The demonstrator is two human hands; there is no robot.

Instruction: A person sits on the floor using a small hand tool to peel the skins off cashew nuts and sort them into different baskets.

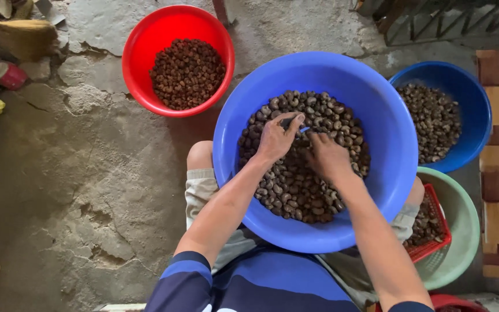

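A large blue basin (376, 110) rests on my lap, holding a heap of dark brown-grey nuts (295, 185). My left hand (277, 138) pinches one nut (289, 122) between thumb and fingers over the heap. My right hand (327, 155) lies palm-down just beside it, fingers curled around a small blue-handled tool (305, 130) whose tip points at that nut. The two hands almost touch.
A red bowl (145, 40) of reddish-brown nuts sits at upper left on the cracked concrete floor. A smaller blue bowl (463, 86) of nuts stands to the right. Below it a pale green bowl (463, 219) holds a red basket (434, 237). Clutter lies at far left.
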